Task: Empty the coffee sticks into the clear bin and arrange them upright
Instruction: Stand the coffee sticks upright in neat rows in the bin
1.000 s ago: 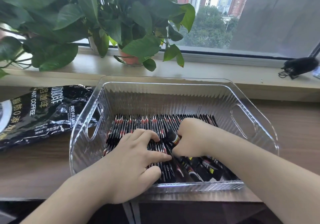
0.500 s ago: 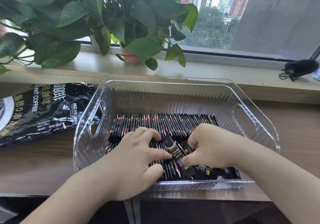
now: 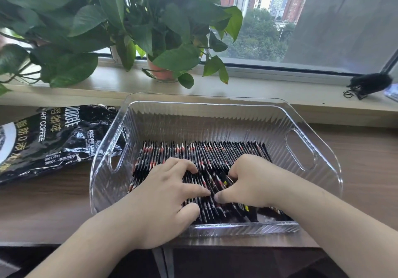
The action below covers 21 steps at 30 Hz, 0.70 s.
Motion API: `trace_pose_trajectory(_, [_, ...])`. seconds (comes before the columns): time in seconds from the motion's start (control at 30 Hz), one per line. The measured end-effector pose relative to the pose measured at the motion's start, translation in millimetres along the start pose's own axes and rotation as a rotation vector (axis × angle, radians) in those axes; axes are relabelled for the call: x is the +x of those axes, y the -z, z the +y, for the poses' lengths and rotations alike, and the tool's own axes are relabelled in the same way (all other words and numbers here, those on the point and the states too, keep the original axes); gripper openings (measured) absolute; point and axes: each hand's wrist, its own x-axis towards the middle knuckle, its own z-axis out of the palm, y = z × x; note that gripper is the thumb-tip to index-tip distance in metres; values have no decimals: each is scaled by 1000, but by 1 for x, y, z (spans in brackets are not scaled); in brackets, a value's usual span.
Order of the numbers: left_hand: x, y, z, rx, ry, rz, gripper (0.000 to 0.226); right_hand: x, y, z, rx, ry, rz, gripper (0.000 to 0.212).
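Coffee sticks [image 3: 204, 155] in black wrappers with red and white marks stood packed in a tight row on edge inside the clear ribbed plastic bin [image 3: 215, 122], filling its near half from the left handle side almost to the right. A few more lay loose and askew in the near right corner.

The left hand [image 3: 163, 196] rested on top of the row, fingers spread and lightly bent, holding nothing. The right hand [image 3: 254, 183] was just beside it, thumb pointing toward the left thumb and fingers curled down among the sticks; whether they pinched one could not be told.

The bin sat on a brown wooden desk [image 3: 366, 170]. A crumpled black instant coffee bag [image 3: 53, 135] lay flat to its left, touching the bin's wall. A leafy green potted plant [image 3: 150, 30] stood on the pale windowsill [image 3: 269, 92] behind.
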Motion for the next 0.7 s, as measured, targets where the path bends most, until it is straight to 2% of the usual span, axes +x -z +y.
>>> trace_pose_trajectory(0.1, [0,0,-1,7,-7,6,68,2,-2,-6,11,-12,-13,49])
trace_pose_trajectory(0.2, [0,-1,-1,12,-6,9,68,1,-1,-6,27,-19,-9,52])
trace_pose_trajectory(0.33, [-1,0,0,15,5,15,61,-4,4,0,195,-27,-91,43])
trace_pose_trajectory(0.5, [-1,-1,-1,11,-2,35,74,-4,-1,5,220,-32,-54,34])
trace_pose_trajectory(0.7, [-1,-2,-2,19,-8,34,72,-4,-8,6,206,-20,-2,47])
